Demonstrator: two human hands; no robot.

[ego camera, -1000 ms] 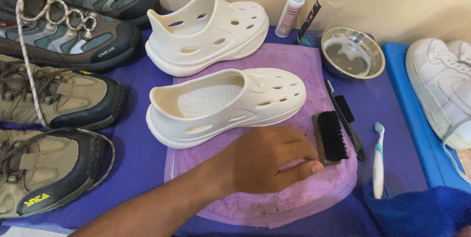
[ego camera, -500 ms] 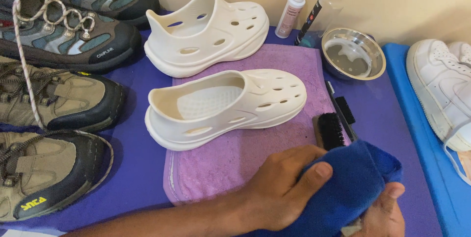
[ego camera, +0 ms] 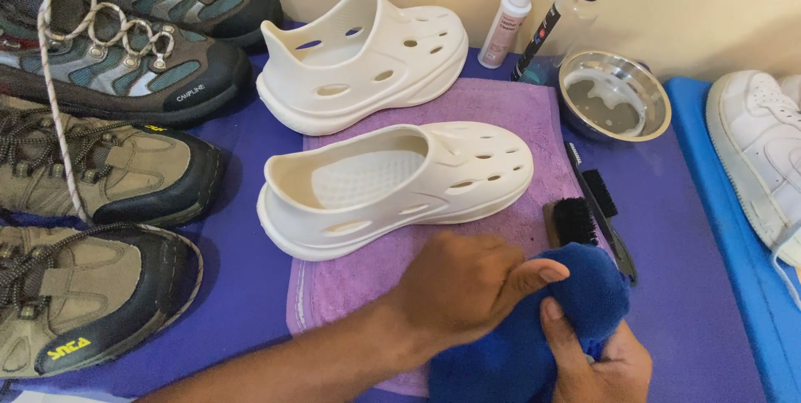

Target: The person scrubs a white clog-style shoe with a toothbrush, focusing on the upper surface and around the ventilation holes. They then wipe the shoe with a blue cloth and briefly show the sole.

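**Both hands gather the blue cloth at the near edge of the worktop**

The left hand (ego camera: 467, 286) lies over a thick dark blue fleece cloth (ego camera: 534, 328), its fingers curled around the bundle and the thumb pressed on the top of it. The right hand (ego camera: 601, 361) holds the same cloth from below at the lower edge of the view, with its thumb pushed into the fabric. Both hands are closed on the cloth.

One second ago only the left hand was in view, flat on the purple terry towel (ego camera: 517, 119), and the cloth lay at the right corner. Half a second ago the cloth was already lifted between the two hands. Now it is more bunched and sits lower and nearer to the person, partly over the front edge of the towel.

Just behind the cloth lies a small brush with black bristles (ego camera: 574, 221), and beside it a thin black brush with a long handle (ego camera: 602, 211). On the towel stands a cream white foam clog with oval holes (ego camera: 400, 186); the second clog of the same kind (ego camera: 367, 57) is behind it. These have not moved.

A round steel bowl (ego camera: 613, 94) stands on the violet worktop (ego camera: 684, 286).
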